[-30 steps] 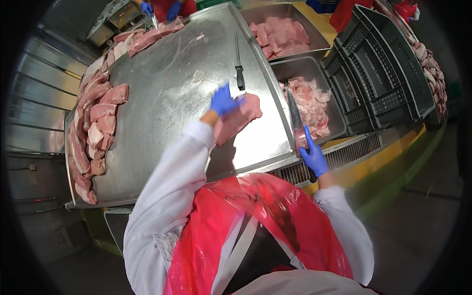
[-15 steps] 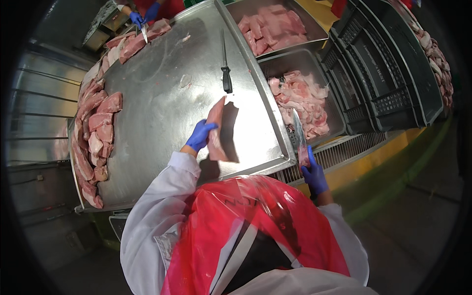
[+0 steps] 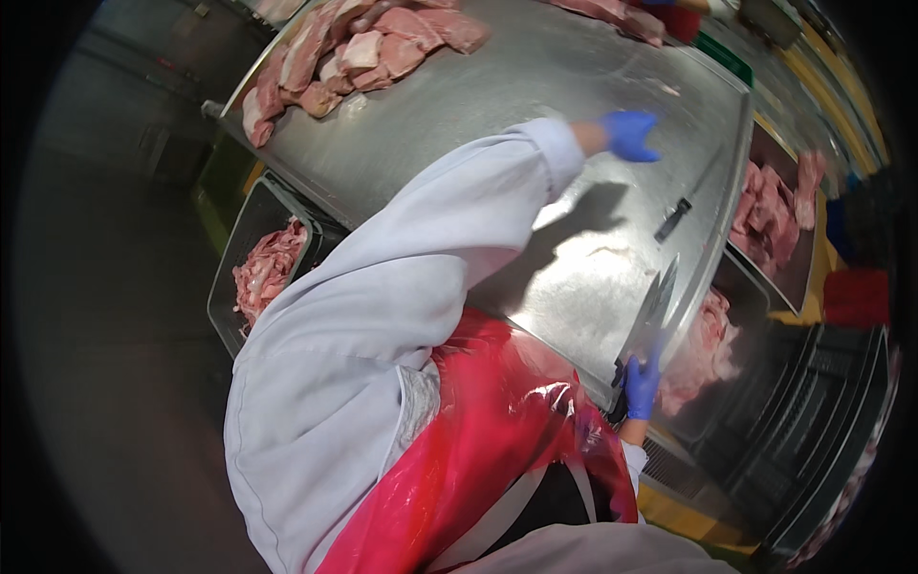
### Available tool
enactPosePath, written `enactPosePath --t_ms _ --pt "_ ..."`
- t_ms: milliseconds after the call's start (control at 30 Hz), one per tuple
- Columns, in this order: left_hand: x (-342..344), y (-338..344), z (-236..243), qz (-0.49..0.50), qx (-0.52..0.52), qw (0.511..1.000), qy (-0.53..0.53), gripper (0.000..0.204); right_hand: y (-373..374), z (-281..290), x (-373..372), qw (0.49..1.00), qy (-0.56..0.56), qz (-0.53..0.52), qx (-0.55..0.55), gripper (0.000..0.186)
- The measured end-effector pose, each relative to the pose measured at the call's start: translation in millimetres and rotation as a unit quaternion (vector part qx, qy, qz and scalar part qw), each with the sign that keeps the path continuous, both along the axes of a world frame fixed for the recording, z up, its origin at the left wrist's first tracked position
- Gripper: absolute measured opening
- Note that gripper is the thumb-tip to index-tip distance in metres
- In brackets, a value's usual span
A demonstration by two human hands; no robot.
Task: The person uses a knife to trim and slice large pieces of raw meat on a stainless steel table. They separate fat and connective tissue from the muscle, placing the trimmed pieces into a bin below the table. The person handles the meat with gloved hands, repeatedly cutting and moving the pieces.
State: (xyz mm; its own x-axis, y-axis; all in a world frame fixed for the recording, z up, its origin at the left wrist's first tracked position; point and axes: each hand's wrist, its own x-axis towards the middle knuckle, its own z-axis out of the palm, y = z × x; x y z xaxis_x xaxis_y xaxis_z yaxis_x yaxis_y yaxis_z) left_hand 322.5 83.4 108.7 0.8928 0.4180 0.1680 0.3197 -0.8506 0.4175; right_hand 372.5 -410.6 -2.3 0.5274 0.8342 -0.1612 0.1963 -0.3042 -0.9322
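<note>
My left hand (image 3: 629, 136), in a blue glove, reaches out over the metal table (image 3: 535, 96) with its fingers apart and nothing in them; it is slightly blurred. Low on the right, by the table's near corner, my gloved right hand (image 3: 643, 385) is closed round the handle of a knife (image 3: 658, 304), blade pointing away from me. Between the two hands lies a sharpening steel (image 3: 673, 220) with a black handle. Beyond the table's right edge, a long meat piece (image 3: 809, 189) is at the far side of a metal tray (image 3: 792, 295) of meat chunks; whether it rests there is unclear.
Meat pieces (image 3: 382, 48) are heaped along the table's far left. A bin (image 3: 222, 297) of trimmings stands at left, another pile of trimmings (image 3: 703, 354) at right beside dark crates (image 3: 813, 411). A co-worker's red apron (image 3: 679, 23) shows at the top, near more meat (image 3: 612, 14).
My left hand has let go of the meat strip and swung out to the right. The view has turned right. My right hand still holds the knife, now closer to the table's edge.
</note>
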Motion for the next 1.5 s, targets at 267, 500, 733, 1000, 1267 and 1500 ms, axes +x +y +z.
enactPosePath --t_ms 267,500,733,1000,1267,1500 --pt "-383.1 217.4 -91.5 0.306 -0.024 0.901 0.307 0.083 122.6 -11.6 -44.2 0.99 0.116 0.021 -0.076 0.083" --pt "-561.1 392.1 -94.9 0.546 0.01 0.835 0.075 0.084 219.2 -37.0 -117.1 0.978 0.197 -0.044 -0.049 0.085" --pt "-670.9 561.9 -40.9 0.634 0.081 0.761 0.113 0.084 274.4 -39.1 -146.1 0.988 0.105 -0.062 -0.094 0.086" --pt "-811.1 625.8 -83.4 0.549 0.132 0.805 0.182 0.116 286.8 -30.9 -153.9 0.975 0.082 -0.074 -0.192 0.079" --pt "-861.8 602.3 -113.1 0.593 -0.02 0.801 -0.079 0.117 285.2 -33.6 -144.8 0.968 0.063 -0.097 -0.221 0.074" --pt "-823.3 554.4 -71.3 0.569 -0.355 0.742 -0.016 0.095 294.9 -26.2 -156.1 0.958 0.103 -0.131 -0.233 0.074"
